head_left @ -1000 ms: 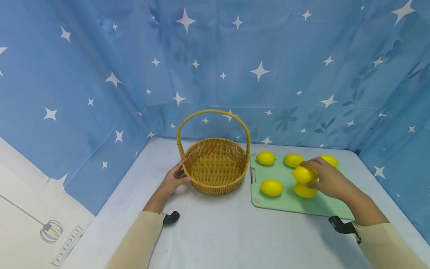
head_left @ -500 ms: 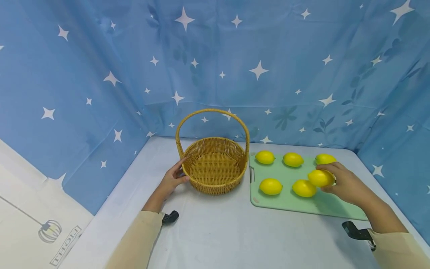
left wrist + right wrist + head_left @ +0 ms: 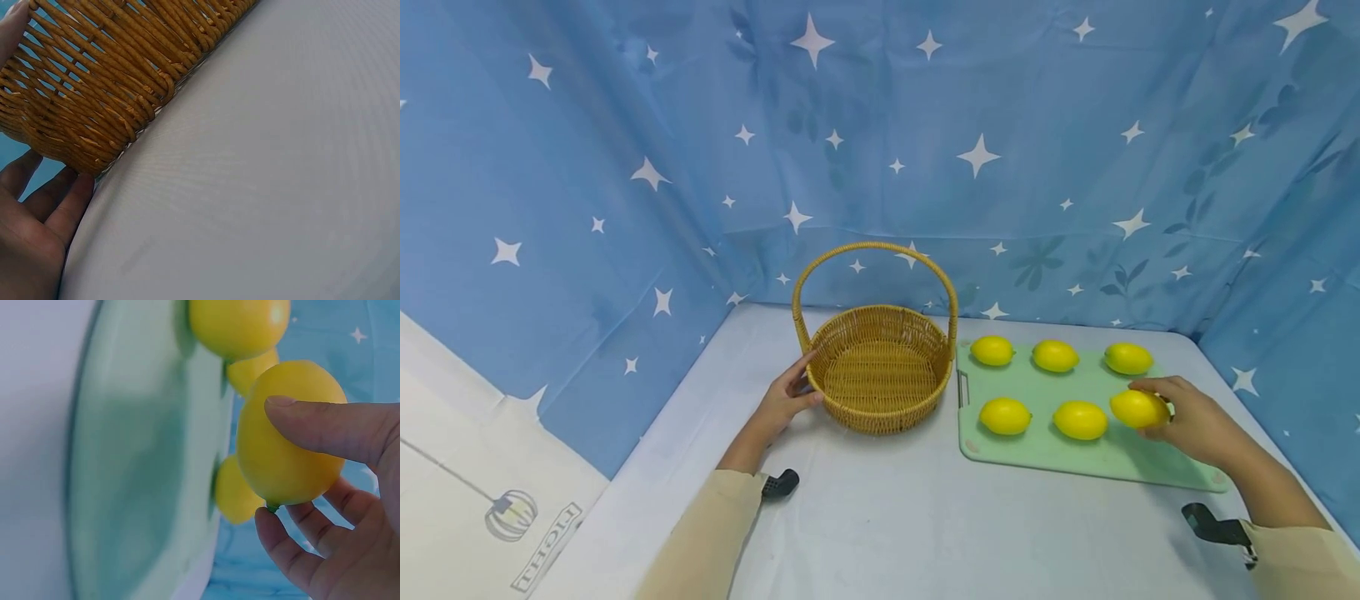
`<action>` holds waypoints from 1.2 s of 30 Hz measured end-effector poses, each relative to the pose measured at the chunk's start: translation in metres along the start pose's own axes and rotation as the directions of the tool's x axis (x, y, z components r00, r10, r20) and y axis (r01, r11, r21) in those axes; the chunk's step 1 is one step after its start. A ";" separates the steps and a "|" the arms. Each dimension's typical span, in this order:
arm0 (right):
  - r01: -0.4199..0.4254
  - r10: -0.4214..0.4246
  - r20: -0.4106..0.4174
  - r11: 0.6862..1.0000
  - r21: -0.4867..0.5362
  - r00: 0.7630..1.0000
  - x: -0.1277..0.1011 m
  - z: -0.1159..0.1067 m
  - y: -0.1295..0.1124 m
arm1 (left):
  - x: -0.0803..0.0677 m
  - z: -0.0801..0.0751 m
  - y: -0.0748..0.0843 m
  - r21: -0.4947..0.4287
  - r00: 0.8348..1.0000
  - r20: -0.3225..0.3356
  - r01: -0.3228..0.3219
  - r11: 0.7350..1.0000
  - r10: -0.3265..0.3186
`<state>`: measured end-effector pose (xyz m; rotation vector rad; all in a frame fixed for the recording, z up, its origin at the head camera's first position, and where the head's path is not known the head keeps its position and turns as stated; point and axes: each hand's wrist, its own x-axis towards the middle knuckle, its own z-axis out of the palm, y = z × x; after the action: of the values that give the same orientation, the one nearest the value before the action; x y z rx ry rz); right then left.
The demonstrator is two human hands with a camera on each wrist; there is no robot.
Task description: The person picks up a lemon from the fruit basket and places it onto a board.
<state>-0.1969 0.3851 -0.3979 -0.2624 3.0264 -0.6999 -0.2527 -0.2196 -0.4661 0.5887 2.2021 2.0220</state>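
Note:
My left hand [image 3: 782,407] rests against the left side of a round wicker basket [image 3: 883,422] with a tall arched handle. In the left wrist view its fingers [image 3: 70,209] lie fairly straight along the woven wall, spread apart. My right hand [image 3: 1201,427] holds a yellow lemon [image 3: 1135,409] above the right part of a pale green cutting board [image 3: 1037,451]. Close up in the right wrist view, the thumb crosses the front of this lemon [image 3: 284,476], a fingertip is at its green stem tip, and a gap shows between lemon and board.
Several other lemons lie on the board: three in the back row, among them the far-right one [image 3: 1128,358], and two in front, including one [image 3: 1080,420] just left of the held lemon. A white-covered table [image 3: 880,517] carries everything. A blue star-patterned curtain [image 3: 880,150] hangs behind.
My right hand has carried the held lemon rightward and lower, from above the front middle lemon to the spot right of it. The left hand and basket stay put.

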 end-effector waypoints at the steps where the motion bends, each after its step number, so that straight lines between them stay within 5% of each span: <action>1: -0.008 0.008 0.005 1.000 0.002 1.000 0.000 0.001 0.003 | 0.000 0.000 0.000 0.000 1.000 -0.001 -0.002 1.000 0.002; 12: -0.057 0.057 0.033 0.998 -0.001 0.998 -0.004 0.009 0.029 | -0.001 0.000 -0.003 0.000 1.000 0.008 -0.005 1.000 0.005; 36: -0.114 0.115 0.037 0.993 -0.014 0.993 -0.001 0.010 0.046 | 0.000 0.001 0.001 0.012 1.000 -0.006 -0.002 1.000 0.003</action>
<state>-0.2024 0.4214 -0.4274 -0.0996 2.9818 -0.6613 -0.2525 -0.2187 -0.4651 0.5873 2.2194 2.0165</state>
